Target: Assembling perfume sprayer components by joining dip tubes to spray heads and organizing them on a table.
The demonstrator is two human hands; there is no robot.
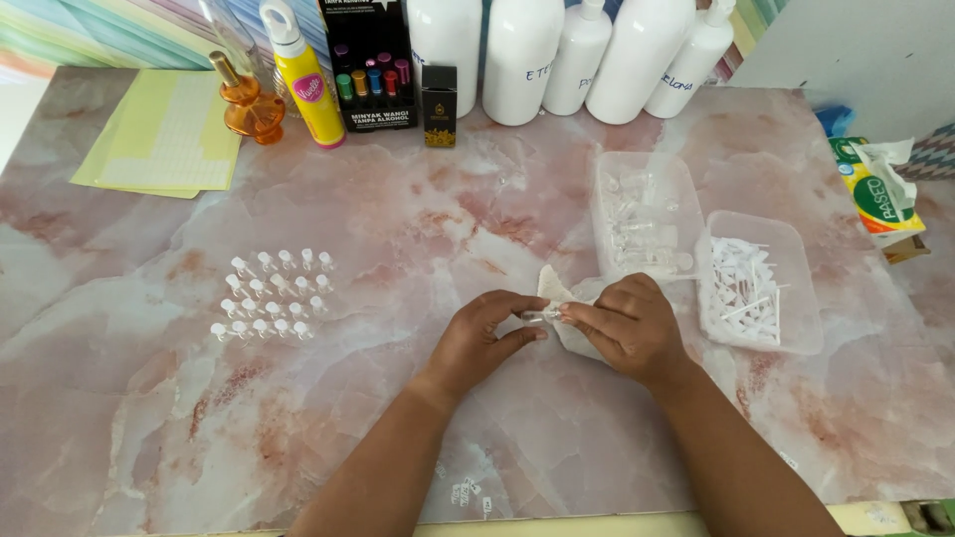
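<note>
Together, the left hand and right hand pinch a small clear vial over a white cloth on the counter.

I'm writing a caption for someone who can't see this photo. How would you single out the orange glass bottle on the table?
Start at the row of tall white plastic bottles along the back edge of the pink marbled table and move left past the yellow squeeze bottle. Beside it, next to pale yellow paper sheets, stands the orange glass bottle. It is the only see-through amber one, squat and round with a gold cap.
</note>
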